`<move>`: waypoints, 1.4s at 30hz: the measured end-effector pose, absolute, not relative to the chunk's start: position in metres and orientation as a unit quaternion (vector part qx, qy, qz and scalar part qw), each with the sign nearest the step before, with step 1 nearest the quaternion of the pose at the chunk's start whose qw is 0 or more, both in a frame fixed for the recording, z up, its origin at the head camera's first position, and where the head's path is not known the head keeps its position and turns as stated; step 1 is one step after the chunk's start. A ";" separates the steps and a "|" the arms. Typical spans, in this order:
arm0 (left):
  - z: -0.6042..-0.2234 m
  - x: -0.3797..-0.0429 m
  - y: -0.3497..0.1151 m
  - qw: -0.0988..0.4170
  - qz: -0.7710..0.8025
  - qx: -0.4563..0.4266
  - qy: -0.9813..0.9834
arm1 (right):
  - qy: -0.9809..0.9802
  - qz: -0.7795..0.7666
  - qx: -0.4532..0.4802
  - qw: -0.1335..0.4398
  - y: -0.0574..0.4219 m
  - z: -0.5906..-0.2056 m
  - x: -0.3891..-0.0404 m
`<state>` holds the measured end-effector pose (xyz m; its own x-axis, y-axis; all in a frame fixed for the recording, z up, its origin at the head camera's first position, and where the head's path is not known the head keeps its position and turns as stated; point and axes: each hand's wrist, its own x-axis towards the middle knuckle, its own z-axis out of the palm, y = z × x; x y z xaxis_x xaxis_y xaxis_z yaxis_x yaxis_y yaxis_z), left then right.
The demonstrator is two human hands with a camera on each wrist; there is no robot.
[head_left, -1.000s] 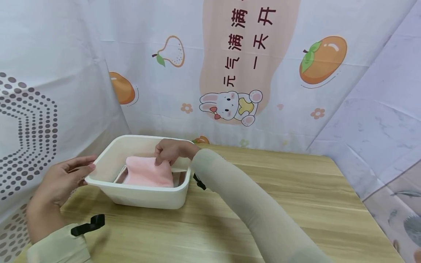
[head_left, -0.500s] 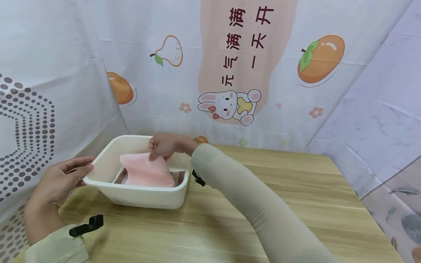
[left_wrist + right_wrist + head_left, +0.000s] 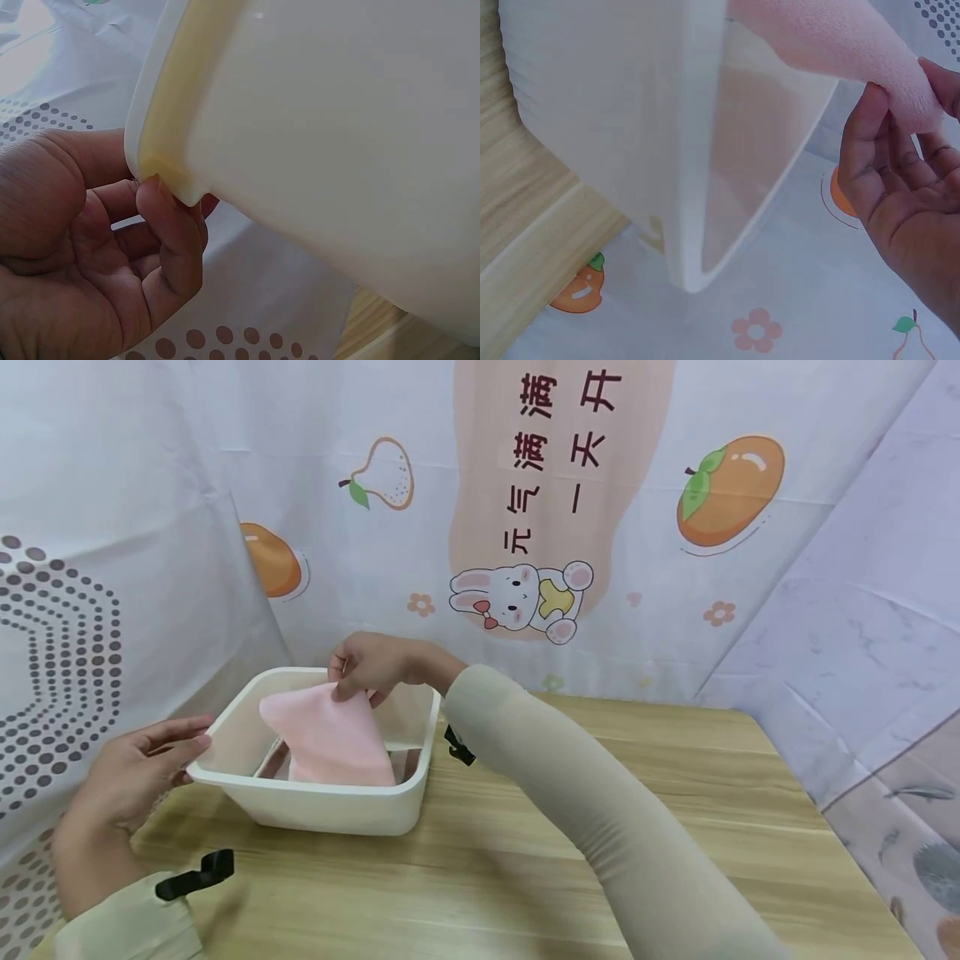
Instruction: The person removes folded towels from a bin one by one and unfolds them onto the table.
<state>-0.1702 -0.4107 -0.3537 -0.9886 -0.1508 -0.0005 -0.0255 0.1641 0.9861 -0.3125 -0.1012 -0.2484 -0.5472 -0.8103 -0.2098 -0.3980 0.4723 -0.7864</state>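
Note:
A white plastic basin stands at the left of the table in the head view. My left hand holds its left end; in the left wrist view the fingers and thumb pinch the basin's rim. Over the basin, my right hand pinches the top edge of a pink towel. The towel hangs from the fingers, its lower part still inside the basin. Close up in the right wrist view, the pink cloth looks fuzzy. Under it lies a brown-and-white item, mostly hidden.
The basin rests on a wood-grain table that stretches to the right. A printed white curtain rises behind the table, and a dotted sheet hangs along the left side.
My right hand has risen and shifted slightly left, pulling the pink towel up from lying flat in the basin. The left hand stays on the rim.

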 end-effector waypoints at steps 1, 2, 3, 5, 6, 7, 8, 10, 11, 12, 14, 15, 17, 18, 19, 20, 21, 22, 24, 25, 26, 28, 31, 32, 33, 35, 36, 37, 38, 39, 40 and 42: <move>-0.353 -0.170 -0.411 0.050 -0.648 0.056 -0.758 | 0.806 -0.353 -0.377 0.289 -0.100 -0.246 -0.313; -0.353 -0.170 -0.411 0.051 -0.646 0.056 -0.759 | 0.806 -0.354 -0.379 0.286 -0.099 -0.243 -0.313; -0.352 -0.171 -0.411 0.051 -0.643 0.057 -0.762 | 0.806 -0.355 -0.380 0.282 -0.097 -0.240 -0.313; -0.351 -0.172 -0.411 0.053 -0.630 0.059 -0.772 | 0.806 -0.358 -0.382 0.276 -0.094 -0.235 -0.312; -0.351 -0.172 -0.411 0.053 -0.621 0.062 -0.779 | 0.806 -0.359 -0.382 0.274 -0.092 -0.232 -0.312; -0.351 -0.172 -0.411 0.054 -0.614 0.063 -0.785 | 0.806 -0.361 -0.383 0.273 -0.090 -0.229 -0.312; -0.351 -0.173 -0.411 0.054 -0.607 0.064 -0.790 | 0.805 -0.360 -0.384 0.272 -0.088 -0.226 -0.312; -0.351 -0.173 -0.411 0.054 -0.604 0.066 -0.793 | 0.804 -0.363 -0.385 0.271 -0.084 -0.219 -0.313; -0.352 -0.173 -0.411 0.053 -0.612 0.066 -0.787 | 0.803 -0.365 -0.387 0.268 -0.082 -0.215 -0.313; -0.352 -0.173 -0.411 0.052 -0.616 0.066 -0.783 | 0.804 -0.365 -0.387 0.265 -0.080 -0.212 -0.313; -0.352 -0.173 -0.411 0.051 -0.628 0.064 -0.774 | 0.804 -0.369 -0.387 0.260 -0.076 -0.204 -0.314; -0.353 -0.172 -0.412 0.050 -0.635 0.064 -0.768 | 0.804 -0.371 -0.386 0.257 -0.074 -0.200 -0.314; -0.353 -0.172 -0.412 0.051 -0.646 0.060 -0.759 | 0.805 -0.376 -0.386 0.249 -0.069 -0.193 -0.314; -0.354 -0.172 -0.412 0.052 -0.647 0.058 -0.758 | 0.805 -0.379 -0.385 0.246 -0.067 -0.189 -0.314; -0.354 -0.172 -0.412 0.053 -0.649 0.056 -0.757 | 0.805 -0.382 -0.385 0.242 -0.064 -0.185 -0.314; -0.355 -0.172 -0.412 0.054 -0.652 0.055 -0.755 | 0.806 -0.383 -0.385 0.235 -0.062 -0.181 -0.314; -0.355 -0.172 -0.412 0.055 -0.654 0.055 -0.753 | 0.805 -0.386 -0.386 0.231 -0.059 -0.177 -0.314; -0.355 -0.172 -0.411 0.056 -0.655 0.054 -0.752 | 0.805 -0.389 -0.385 0.227 -0.056 -0.172 -0.314; -0.356 -0.172 -0.411 0.056 -0.655 0.055 -0.751 | 0.807 -0.393 -0.383 0.217 -0.050 -0.164 -0.313; -0.356 -0.172 -0.411 0.056 -0.654 0.056 -0.752 | 0.808 -0.395 -0.381 0.212 -0.046 -0.160 -0.313; -0.357 -0.173 -0.411 0.056 -0.653 0.057 -0.753 | 0.809 -0.399 -0.378 0.210 -0.043 -0.156 -0.313; -0.357 -0.173 -0.410 0.056 -0.651 0.058 -0.755 | 0.811 -0.404 -0.371 0.204 -0.034 -0.148 -0.312; -0.358 -0.173 -0.409 0.060 -0.650 0.058 -0.755 | 0.811 -0.413 -0.362 0.200 -0.021 -0.137 -0.312; -0.358 -0.174 -0.409 0.062 -0.651 0.058 -0.754 | 0.811 -0.414 -0.361 0.200 -0.017 -0.135 -0.312; -0.358 -0.174 -0.409 0.062 -0.652 0.058 -0.754 | 0.813 -0.413 -0.360 0.197 -0.012 -0.132 -0.312; -0.359 -0.174 -0.408 0.065 -0.647 0.059 -0.757 | 0.814 -0.413 -0.359 0.195 -0.003 -0.129 -0.312; -0.359 -0.174 -0.408 0.066 -0.645 0.060 -0.759 | 0.816 -0.410 -0.360 0.193 0.003 -0.127 -0.313; -0.360 -0.175 -0.408 0.067 -0.642 0.060 -0.762 | 0.817 -0.408 -0.360 0.191 0.008 -0.125 -0.313; -0.360 -0.175 -0.408 0.069 -0.640 0.062 -0.763 | 0.819 -0.406 -0.360 0.186 0.013 -0.124 -0.314; -0.361 -0.175 -0.408 0.070 -0.640 0.063 -0.762 | 0.821 -0.405 -0.359 0.181 0.019 -0.123 -0.314; -0.361 -0.175 -0.408 0.072 -0.639 0.064 -0.763 | 0.823 -0.404 -0.358 0.176 0.025 -0.122 -0.314; -0.363 -0.176 -0.408 0.073 -0.643 0.063 -0.760 | 0.829 -0.402 -0.351 0.168 0.038 -0.120 -0.314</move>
<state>-0.1761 -0.4075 -0.3625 -0.9812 -0.1904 0.0303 -0.0015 0.1645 0.9864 -0.3145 0.0377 -0.1197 -0.6977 -0.7164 0.0047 -0.4467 0.4299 -0.7846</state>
